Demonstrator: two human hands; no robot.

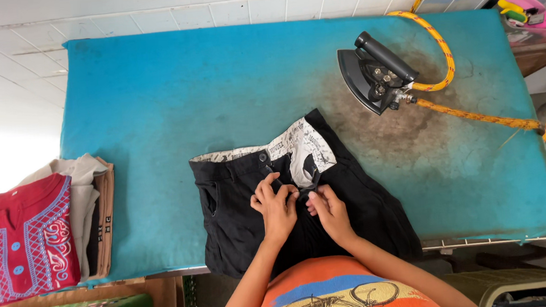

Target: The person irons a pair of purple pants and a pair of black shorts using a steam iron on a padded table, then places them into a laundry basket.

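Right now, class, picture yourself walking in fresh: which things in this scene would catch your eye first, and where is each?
First, the bright blue padded ironing table, scorched brown at its right. On that patch rests a black steam iron with a yellow braided hose. At the near edge, the left hand and right hand work the fly of black cotton trousers; a red embroidered shirt tops the pile at left.

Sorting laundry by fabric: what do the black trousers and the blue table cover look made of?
The black trousers look like matte woven cotton or twill, with a printed white lining at the waistband. The blue table cover looks like padded cloth, faded, with a brown scorched patch near the iron.
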